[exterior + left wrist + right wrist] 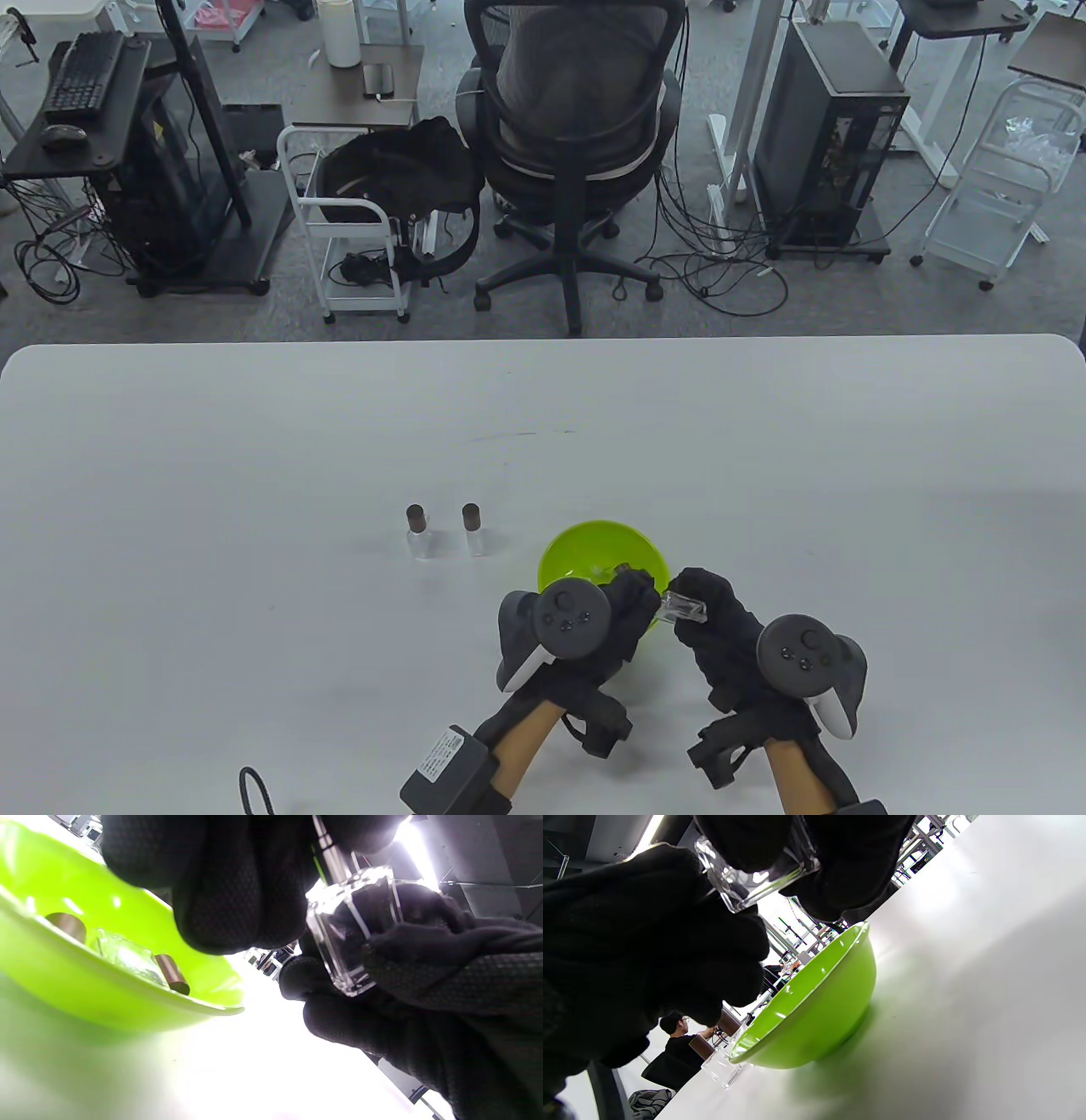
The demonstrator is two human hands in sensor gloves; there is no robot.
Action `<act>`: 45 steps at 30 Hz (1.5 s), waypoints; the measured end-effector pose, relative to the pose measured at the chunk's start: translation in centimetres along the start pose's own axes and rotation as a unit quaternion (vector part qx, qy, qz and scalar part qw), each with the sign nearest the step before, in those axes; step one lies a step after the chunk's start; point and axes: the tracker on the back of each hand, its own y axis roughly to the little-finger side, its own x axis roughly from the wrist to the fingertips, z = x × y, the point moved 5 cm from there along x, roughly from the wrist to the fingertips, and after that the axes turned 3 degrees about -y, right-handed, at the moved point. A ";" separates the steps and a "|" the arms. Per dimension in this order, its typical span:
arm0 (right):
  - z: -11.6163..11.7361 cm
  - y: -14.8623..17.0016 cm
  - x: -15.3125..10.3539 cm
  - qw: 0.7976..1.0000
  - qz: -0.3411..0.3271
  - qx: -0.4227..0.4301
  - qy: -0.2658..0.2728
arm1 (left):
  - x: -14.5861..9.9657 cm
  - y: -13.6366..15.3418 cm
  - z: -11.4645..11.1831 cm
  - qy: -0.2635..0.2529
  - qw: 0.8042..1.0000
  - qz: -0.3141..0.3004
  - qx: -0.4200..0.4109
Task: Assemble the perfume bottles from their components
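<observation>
My right hand (702, 597) grips a clear square glass bottle (685, 608) just over the near right rim of the green bowl (567, 543). My left hand (643, 596) meets it at the neck end, fingers curled round a sprayer top whose thin tube (331, 853) enters the bottle (354, 929). In the left wrist view my left fingers (233, 878) hide the top itself. The right wrist view shows my right fingers (848, 857) clamped on the bottle (746, 885). Brown caps (172, 974) and clear glass lie in the bowl (106, 997).
Two capped clear bottles (417, 533) (473, 530) stand upright on the white table (254, 475), left of the bowl. An office chair (577, 144), carts and computer towers stand beyond the table's far edge. A seated person (678, 1043) shows far off in the right wrist view.
</observation>
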 end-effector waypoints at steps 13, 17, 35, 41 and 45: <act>0.0 -0.2 0.0 1.000 -0.014 0.019 -0.008 | -0.3 -0.4 0.7 -0.030 0.999 -0.019 -0.032; -0.1 -0.4 -0.1 1.000 -0.018 0.015 -0.003 | -0.3 -0.3 0.6 -0.016 1.000 0.007 0.004; -0.4 0.3 0.2 0.998 -0.008 0.053 -0.039 | -0.6 -2.3 0.6 -0.022 0.989 -0.121 0.082; -3.1 0.8 -0.4 0.999 0.000 0.038 0.035 | 0.2 -1.3 3.0 -0.031 0.995 -0.080 0.046; -4.4 1.9 -0.7 0.997 0.012 0.044 0.063 | 2.0 -0.3 3.5 -0.003 0.990 -0.025 0.142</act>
